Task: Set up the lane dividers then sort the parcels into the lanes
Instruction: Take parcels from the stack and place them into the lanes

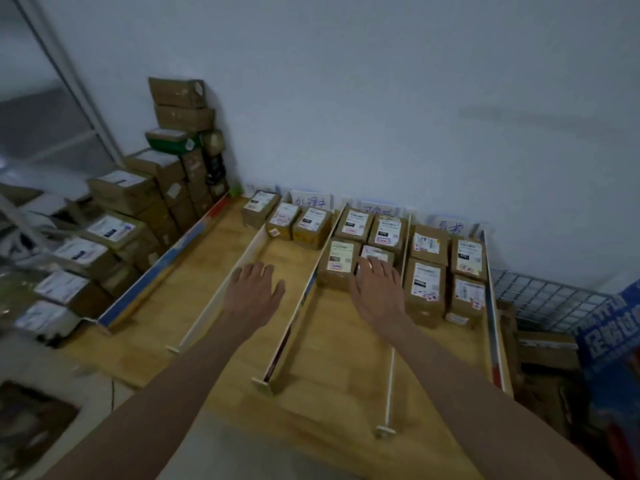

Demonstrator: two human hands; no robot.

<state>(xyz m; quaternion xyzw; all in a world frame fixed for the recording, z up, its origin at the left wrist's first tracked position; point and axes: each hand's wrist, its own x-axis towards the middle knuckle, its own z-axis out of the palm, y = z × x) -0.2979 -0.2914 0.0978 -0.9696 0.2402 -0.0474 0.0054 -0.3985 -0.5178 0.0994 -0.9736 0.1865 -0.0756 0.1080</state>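
A wooden board [329, 358] lies on the floor, split into lanes by upright dividers [294, 313]. Brown labelled parcels stand at the far ends of the lanes. My right hand [377, 289] reaches into the third lane, its straight fingers touching the top of a small parcel [379, 253] beside another parcel [337, 263]. My left hand [254, 289] hovers flat and spread over the second lane, holding nothing. The second lane holds two parcels [298, 225] at the wall end. The rightmost lane holds several parcels [445, 271].
A tall heap of unsorted parcels [138, 209] stands to the left of the board, against the wall. Handwritten paper labels [311, 201] are on the wall behind the lanes. A wire rack [540, 299] and blue boxes [609, 334] stand at the right.
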